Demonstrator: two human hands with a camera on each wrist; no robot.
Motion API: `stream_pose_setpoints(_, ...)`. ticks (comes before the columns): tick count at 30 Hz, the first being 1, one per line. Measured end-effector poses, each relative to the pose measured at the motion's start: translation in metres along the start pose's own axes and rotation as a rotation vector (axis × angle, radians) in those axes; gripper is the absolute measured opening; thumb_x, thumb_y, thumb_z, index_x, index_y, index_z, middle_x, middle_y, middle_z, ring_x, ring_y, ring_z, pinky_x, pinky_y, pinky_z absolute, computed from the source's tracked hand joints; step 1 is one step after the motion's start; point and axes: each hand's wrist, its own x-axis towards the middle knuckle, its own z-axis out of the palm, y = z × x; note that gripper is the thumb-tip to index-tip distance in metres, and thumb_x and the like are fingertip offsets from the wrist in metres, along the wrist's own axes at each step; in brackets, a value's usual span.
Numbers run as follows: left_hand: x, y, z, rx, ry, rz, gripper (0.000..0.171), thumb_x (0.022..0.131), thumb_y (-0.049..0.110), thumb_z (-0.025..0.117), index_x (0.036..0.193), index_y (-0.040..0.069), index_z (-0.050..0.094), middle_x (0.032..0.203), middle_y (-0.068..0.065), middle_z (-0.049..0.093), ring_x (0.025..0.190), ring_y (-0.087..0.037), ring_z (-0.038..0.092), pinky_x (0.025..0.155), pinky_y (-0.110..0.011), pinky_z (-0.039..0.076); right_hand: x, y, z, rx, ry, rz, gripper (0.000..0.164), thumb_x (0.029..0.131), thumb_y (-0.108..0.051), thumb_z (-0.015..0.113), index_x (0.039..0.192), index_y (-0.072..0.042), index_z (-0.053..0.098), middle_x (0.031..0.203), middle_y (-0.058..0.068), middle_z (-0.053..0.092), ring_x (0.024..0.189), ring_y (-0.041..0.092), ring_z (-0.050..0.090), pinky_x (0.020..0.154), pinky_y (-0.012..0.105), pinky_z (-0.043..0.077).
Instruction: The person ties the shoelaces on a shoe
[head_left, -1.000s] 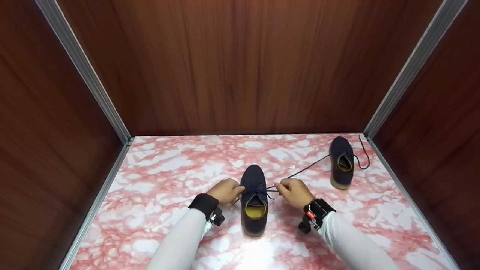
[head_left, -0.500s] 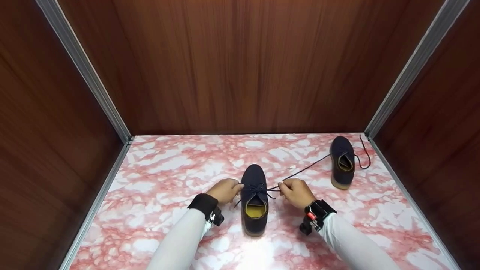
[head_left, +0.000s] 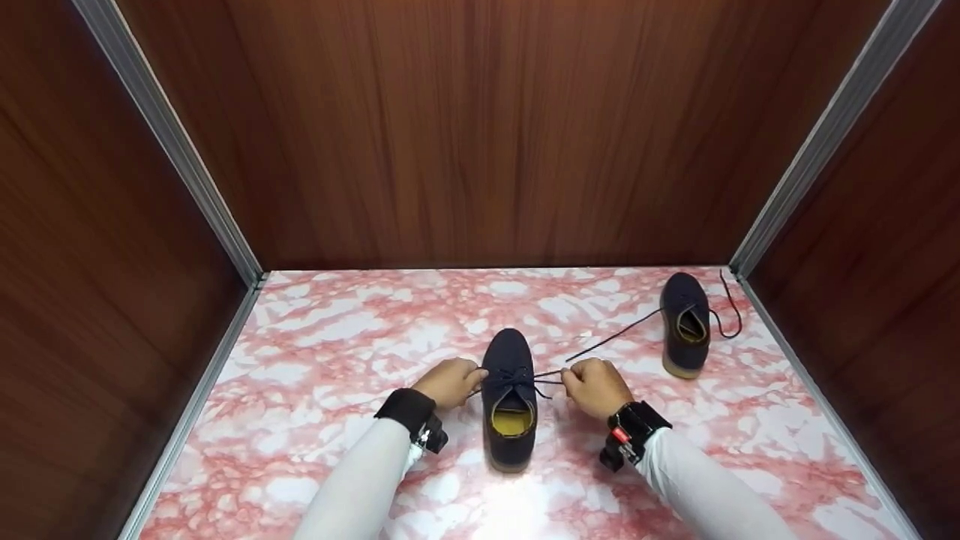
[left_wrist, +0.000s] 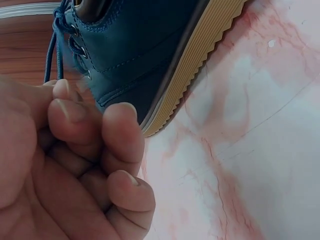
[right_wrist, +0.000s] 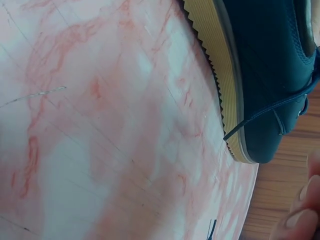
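Observation:
A dark navy lace-up shoe (head_left: 507,349) with a yellow insole stands upright, toe pointing away, between both hands. Its dark shoelace (head_left: 547,374) is knotted over the tongue. On the shoe's left side the left hand (head_left: 450,382) pinches lace between thumb and forefinger. The right hand (head_left: 596,388) pinches lace strands pulled out sideways from the knot. In the left wrist view, lace (left_wrist: 50,57) runs down from the eyelets to the curled fingers. A loose lace end (right_wrist: 270,107) hangs across the shoe's side in the right wrist view, where the right fingertips are partly cut off.
A matching shoe (head_left: 684,289) stands at the back right, its untied laces (head_left: 615,334) spread to both sides. The tabletop (head_left: 337,337) is red-and-white marbled. Brown wood-grain panels (head_left: 480,135) enclose it at the back and sides.
The right hand has shifted slightly right, drawing the lace strands out a little farther. The left hand stays nearly still. The other shoe's lace end now shows just above the right hand.

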Motion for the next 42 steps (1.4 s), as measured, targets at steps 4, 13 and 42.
stream_pose_setpoints(4,0.000,-0.002,0.000,0.015,0.004,0.014,0.039,0.112,0.030,0.048,0.083,0.008,0.062,0.065,0.007,0.051,0.059,-0.009,0.051,0.067,-0.027,0.043,-0.001,0.000,0.000,0.003,0.003,0.003,0.050,0.101,-0.026,0.064,0.052,-0.017,0.061,0.048,-0.012,0.051,0.048,0.009,0.046,0.052,0.026,0.036)
stream_pose_setpoints(13,-0.003,-0.005,-0.008,0.054,0.055,0.066,0.037,0.110,0.027,0.050,0.077,0.013,0.056,0.070,0.006,0.047,0.067,-0.012,0.048,0.074,-0.030,0.042,0.002,0.008,-0.002,-0.022,0.121,-0.111,0.055,0.099,-0.017,0.068,0.050,-0.018,0.042,0.049,-0.014,0.032,0.051,0.005,0.034,0.053,0.023,0.026)
stream_pose_setpoints(42,-0.013,-0.050,0.022,-0.292,-0.015,-0.020,0.042,0.111,0.031,0.048,0.079,0.005,0.056,0.062,0.006,0.050,0.053,-0.007,0.046,0.054,-0.021,0.039,-0.002,0.032,0.026,0.148,-0.008,0.132,0.051,0.104,-0.020,0.062,0.056,-0.014,0.048,0.053,-0.008,0.041,0.055,0.010,0.040,0.057,0.023,0.031)
